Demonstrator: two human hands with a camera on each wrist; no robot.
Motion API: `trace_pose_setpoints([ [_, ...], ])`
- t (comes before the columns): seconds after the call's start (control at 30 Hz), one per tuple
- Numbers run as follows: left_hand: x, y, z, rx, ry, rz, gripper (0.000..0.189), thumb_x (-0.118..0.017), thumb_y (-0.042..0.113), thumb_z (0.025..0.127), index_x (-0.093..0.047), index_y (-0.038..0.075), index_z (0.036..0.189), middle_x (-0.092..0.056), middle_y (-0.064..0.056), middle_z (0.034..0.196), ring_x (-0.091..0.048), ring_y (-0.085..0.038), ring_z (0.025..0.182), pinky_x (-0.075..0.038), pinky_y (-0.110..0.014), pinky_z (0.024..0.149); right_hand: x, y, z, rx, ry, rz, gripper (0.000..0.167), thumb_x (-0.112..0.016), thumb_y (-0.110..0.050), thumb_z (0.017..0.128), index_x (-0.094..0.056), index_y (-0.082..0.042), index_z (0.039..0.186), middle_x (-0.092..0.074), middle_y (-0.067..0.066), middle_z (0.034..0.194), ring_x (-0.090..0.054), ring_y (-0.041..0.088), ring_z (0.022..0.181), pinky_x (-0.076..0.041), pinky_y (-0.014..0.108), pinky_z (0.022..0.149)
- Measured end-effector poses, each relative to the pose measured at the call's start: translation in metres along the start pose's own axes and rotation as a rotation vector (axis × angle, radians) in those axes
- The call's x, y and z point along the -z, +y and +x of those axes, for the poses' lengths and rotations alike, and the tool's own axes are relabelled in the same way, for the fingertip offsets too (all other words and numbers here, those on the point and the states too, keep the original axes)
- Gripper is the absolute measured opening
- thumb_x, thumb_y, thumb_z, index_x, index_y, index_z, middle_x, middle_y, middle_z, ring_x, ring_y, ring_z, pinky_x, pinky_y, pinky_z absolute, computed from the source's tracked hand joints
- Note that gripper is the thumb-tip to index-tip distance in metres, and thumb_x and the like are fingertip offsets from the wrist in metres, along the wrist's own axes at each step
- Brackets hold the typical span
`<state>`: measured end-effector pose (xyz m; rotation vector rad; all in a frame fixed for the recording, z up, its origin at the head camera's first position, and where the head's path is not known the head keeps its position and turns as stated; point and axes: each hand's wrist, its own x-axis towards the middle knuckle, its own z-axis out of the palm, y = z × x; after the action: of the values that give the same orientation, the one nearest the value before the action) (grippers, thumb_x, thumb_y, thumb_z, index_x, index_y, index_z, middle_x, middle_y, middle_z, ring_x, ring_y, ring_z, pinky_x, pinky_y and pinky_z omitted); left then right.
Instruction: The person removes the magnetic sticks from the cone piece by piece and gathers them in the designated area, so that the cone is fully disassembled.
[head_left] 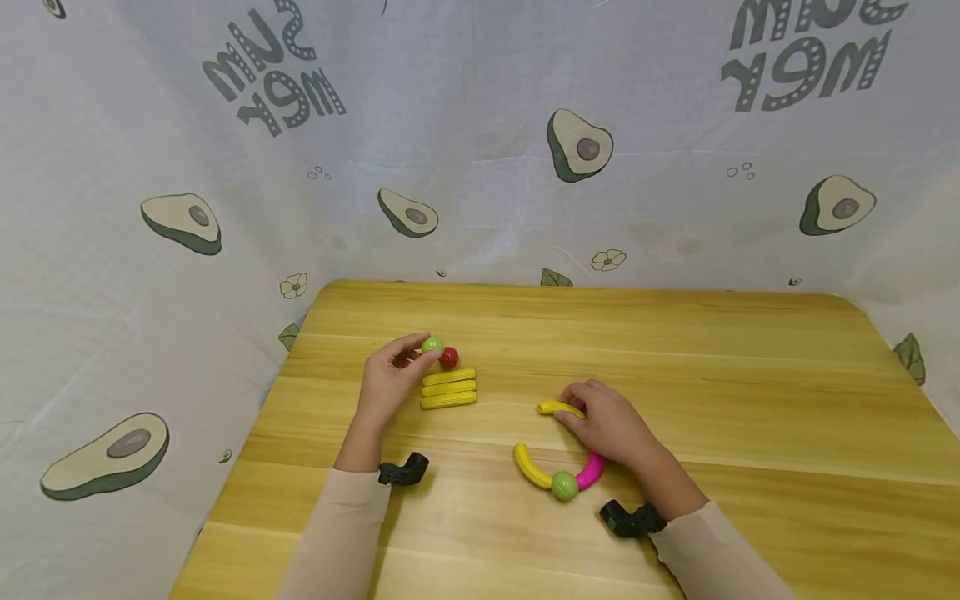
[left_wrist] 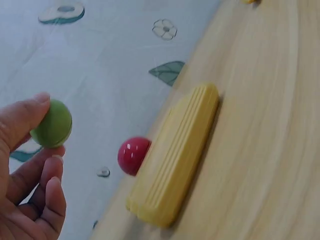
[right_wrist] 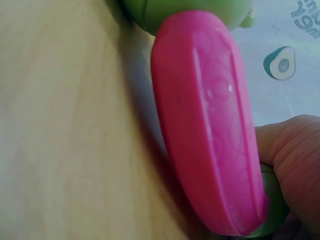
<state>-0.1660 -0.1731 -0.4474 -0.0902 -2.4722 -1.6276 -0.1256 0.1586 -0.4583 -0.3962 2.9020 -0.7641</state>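
My left hand (head_left: pixel 390 379) pinches a green ball (left_wrist: pixel 54 124) between thumb and fingertips, lifted off the table in the left wrist view. Close by it are a red ball (left_wrist: pixel 134 155) and three ribbed yellow sticks (head_left: pixel 448 388) laid side by side. My right hand (head_left: pixel 611 425) grips a yellow curved stick (head_left: pixel 555 407) between thumb and fingers. Below that hand, another yellow curved stick (head_left: pixel 531 467), a green ball (head_left: pixel 565 486) and a pink curved stick (head_left: pixel 591 472) join into an arc. At the pink stick's other end, a green ball (right_wrist: pixel 272 200) is partly hidden by the hand.
The pieces lie on a wood-grain table (head_left: pixel 712 358). A white cloth (head_left: pixel 480 150) printed with avocados hangs behind the table and along its left and right sides. Black wrist cameras are strapped to both wrists, near the table surface.
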Motion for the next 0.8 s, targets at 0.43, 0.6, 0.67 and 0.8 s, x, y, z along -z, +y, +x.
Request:
trace_pose_setpoints([
  [0.43, 0.002, -0.037, 0.006, 0.178, 0.008, 0.058, 0.043, -0.075, 0.04, 0.093, -0.07, 0.014, 0.127, -0.069, -0.015, 0.121, -0.065, -0.031, 0.114, -0.053, -0.047, 0.098, 0.0, 0.0, -0.001, 0.008, 0.007, 0.001, 0.019, -0.075, -0.027, 0.093, -0.07, -0.012, 0.104, -0.06, 0.001, 0.088, -0.053, 0.015, 0.078, -0.047, 0.034, 0.072],
  [0.6, 0.001, -0.04, 0.008, 0.152, -0.001, 0.099, 0.042, -0.076, 0.036, 0.093, -0.071, 0.012, 0.126, -0.071, -0.015, 0.118, -0.065, -0.029, 0.111, -0.053, -0.046, 0.097, 0.0, -0.001, 0.0, 0.001, 0.004, 0.003, 0.02, -0.075, -0.027, 0.093, -0.069, -0.012, 0.104, -0.06, 0.001, 0.089, -0.053, 0.015, 0.079, -0.047, 0.034, 0.072],
  [0.67, 0.0, -0.041, 0.008, 0.143, 0.006, 0.139, 0.042, -0.077, 0.035, 0.092, -0.071, 0.011, 0.126, -0.072, -0.014, 0.118, -0.063, -0.029, 0.112, -0.051, -0.046, 0.098, -0.001, 0.0, 0.0, -0.001, 0.003, 0.0, 0.02, -0.075, -0.028, 0.094, -0.07, -0.012, 0.104, -0.061, 0.001, 0.089, -0.053, 0.015, 0.079, -0.048, 0.035, 0.073],
  [0.8, -0.001, -0.04, 0.008, 0.139, 0.017, 0.205, 0.042, -0.077, 0.037, 0.092, -0.073, 0.011, 0.124, -0.071, -0.013, 0.119, -0.055, -0.031, 0.116, -0.047, -0.047, 0.099, -0.002, 0.001, 0.0, -0.004, 0.005, -0.006, 0.02, -0.075, -0.028, 0.094, -0.07, -0.012, 0.104, -0.061, 0.001, 0.09, -0.054, 0.015, 0.079, -0.048, 0.035, 0.073],
])
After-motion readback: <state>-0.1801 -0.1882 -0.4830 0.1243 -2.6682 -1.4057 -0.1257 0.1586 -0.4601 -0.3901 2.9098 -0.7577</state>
